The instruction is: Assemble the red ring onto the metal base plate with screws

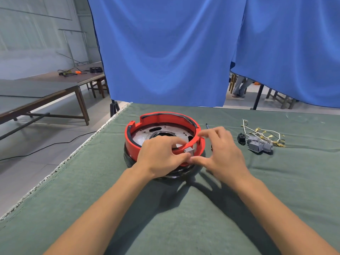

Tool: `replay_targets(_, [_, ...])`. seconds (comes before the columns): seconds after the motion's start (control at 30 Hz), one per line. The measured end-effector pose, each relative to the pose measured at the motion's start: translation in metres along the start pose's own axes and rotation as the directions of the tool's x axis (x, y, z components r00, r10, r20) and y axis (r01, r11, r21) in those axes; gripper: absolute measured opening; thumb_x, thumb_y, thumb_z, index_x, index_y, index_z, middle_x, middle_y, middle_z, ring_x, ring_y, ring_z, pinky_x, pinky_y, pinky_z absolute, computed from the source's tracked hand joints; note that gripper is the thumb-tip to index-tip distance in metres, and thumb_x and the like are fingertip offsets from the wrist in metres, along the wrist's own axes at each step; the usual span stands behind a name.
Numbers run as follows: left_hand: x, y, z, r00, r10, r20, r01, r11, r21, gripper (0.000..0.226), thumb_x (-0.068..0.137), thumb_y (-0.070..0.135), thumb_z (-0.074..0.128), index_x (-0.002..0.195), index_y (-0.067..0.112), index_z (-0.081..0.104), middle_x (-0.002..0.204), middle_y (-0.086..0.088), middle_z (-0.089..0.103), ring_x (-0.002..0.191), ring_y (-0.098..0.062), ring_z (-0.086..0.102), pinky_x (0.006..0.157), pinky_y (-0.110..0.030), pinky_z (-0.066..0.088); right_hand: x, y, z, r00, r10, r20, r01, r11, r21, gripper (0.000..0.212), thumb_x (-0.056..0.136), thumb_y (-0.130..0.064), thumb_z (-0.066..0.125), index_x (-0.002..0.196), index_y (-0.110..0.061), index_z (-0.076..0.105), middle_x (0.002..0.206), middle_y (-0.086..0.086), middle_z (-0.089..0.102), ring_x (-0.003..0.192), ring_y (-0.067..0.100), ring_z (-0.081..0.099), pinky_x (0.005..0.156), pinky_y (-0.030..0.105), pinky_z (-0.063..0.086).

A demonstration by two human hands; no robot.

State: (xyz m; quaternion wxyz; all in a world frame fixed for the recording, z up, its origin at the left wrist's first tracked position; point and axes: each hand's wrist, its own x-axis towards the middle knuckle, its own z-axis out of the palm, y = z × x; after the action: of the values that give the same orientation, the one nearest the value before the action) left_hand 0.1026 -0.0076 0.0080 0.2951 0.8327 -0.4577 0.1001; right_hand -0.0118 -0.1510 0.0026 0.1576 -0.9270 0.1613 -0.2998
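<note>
A red ring [161, 117] sits around a round metal base plate [142, 137] with several holes, on a black base, in the middle of the green table. My left hand [160, 155] grips the ring's near rim, fingers curled over it beside a small grey block [189, 150]. My right hand [220, 150] holds the ring's near right edge, forefinger on top of the rim and thumb low near the grey block. No screws are visible.
A thin dark tool [207, 126] lies just right of the ring. Grey connector blocks with white wires and brass terminals [261, 138] lie at the right. The green cloth-covered table [92, 190] ends at the left. Blue curtains [165, 52] hang behind.
</note>
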Motion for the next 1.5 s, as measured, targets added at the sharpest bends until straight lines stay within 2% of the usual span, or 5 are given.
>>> replay_targets(0.2, [-0.002,0.000,-0.003,0.996,0.052,0.068,-0.047,0.996,-0.074,0.029,0.068,0.056,0.064,0.093,0.042,0.057,0.066,0.020,0.060,0.069,0.003,0.056,0.066,-0.021,0.039,0.012,0.007,-0.014,0.940,-0.136,0.313,0.058,0.967,0.246,0.041,0.074,-0.034,0.078,0.113,-0.036,0.065,0.115,-0.016,0.060,0.119,-0.001,0.038,0.101,0.022,0.035])
replay_targets(0.5, [-0.005,0.002,-0.002,0.996,0.080,0.043,-0.076,0.993,-0.093,0.027,0.074,0.047,0.071,0.085,0.033,0.051,0.068,0.019,0.060,0.073,-0.007,0.059,0.066,-0.027,0.043,0.017,0.002,-0.016,0.951,-0.087,0.298,0.018,0.974,0.225,0.033,0.069,-0.035,0.081,0.077,-0.054,0.054,0.099,-0.008,0.052,0.096,-0.007,0.046,0.084,0.017,0.040])
replay_targets(0.87, [0.005,0.011,-0.006,0.992,0.102,0.072,-0.114,0.974,0.197,0.026,0.084,0.040,0.054,0.094,0.017,0.051,0.099,-0.001,0.055,0.100,-0.023,0.044,0.082,-0.036,0.038,0.011,0.005,-0.002,0.981,-0.165,0.101,0.143,0.969,0.202,0.019,0.083,-0.017,0.070,0.102,-0.021,0.068,0.103,-0.009,0.067,0.101,0.011,0.054,0.089,0.027,0.043])
replay_targets(1.1, [0.027,0.042,0.027,0.994,0.083,0.077,-0.098,0.971,0.216,0.019,0.091,0.036,0.051,0.099,0.020,0.048,0.098,-0.007,0.065,0.094,-0.035,0.058,0.065,-0.036,0.033,0.012,0.038,-0.013,0.953,0.215,-0.213,-0.177,0.967,0.183,0.016,0.085,-0.012,0.059,0.088,-0.025,0.068,0.093,-0.009,0.068,0.095,0.015,0.060,0.081,0.033,0.048])
replay_targets(1.5, [0.032,0.046,0.051,0.991,0.133,-0.031,-0.121,0.962,0.245,0.025,0.090,0.043,0.047,0.084,0.024,0.032,0.073,0.003,0.049,0.080,-0.030,0.058,0.060,-0.034,0.029,0.008,0.114,-0.005,0.784,0.590,-0.191,-0.605,0.796,-0.026,0.028,0.091,-0.006,0.053,0.119,-0.008,0.053,0.121,0.013,0.041,0.101,0.039,0.053,0.077,0.039,0.042])
